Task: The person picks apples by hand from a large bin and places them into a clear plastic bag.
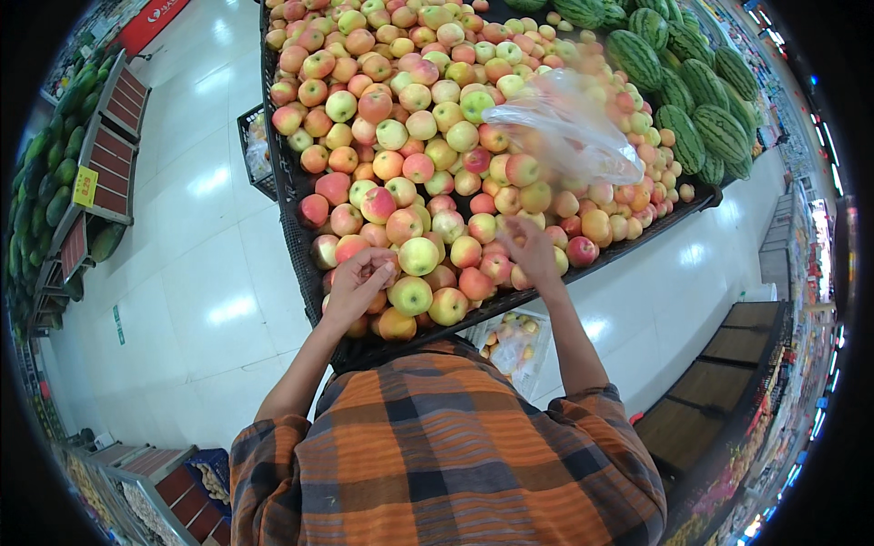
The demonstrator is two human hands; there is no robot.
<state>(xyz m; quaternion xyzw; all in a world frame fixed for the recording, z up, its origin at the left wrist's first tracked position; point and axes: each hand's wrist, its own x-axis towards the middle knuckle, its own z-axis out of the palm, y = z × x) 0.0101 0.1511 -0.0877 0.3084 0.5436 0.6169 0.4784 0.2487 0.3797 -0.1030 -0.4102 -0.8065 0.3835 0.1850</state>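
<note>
Before me is a broad heap of red, yellow and green apples [420, 125] in a black-edged display bin [295, 239]. At the heap's near left corner, my left hand [360, 281] rests over the apples with its fingers curled and thumb alongside. Its underside is hidden, so a hold on an apple cannot be made out. A yellow-green apple [418, 256] lies just right of its fingertips. My right hand [532, 254] is motion-blurred over the near right apples, fingers bent down. Beyond it, a partly blurred clear plastic bag [570, 130] is over the heap.
Striped watermelons [724, 133] are piled at the back right. A crate holding bagged fruit [513, 345] stands below the near edge, and a black basket [256, 150] is beside the bin's left side. Produce shelving [109, 150] lines the left; wooden-topped stands [703, 396] are at right.
</note>
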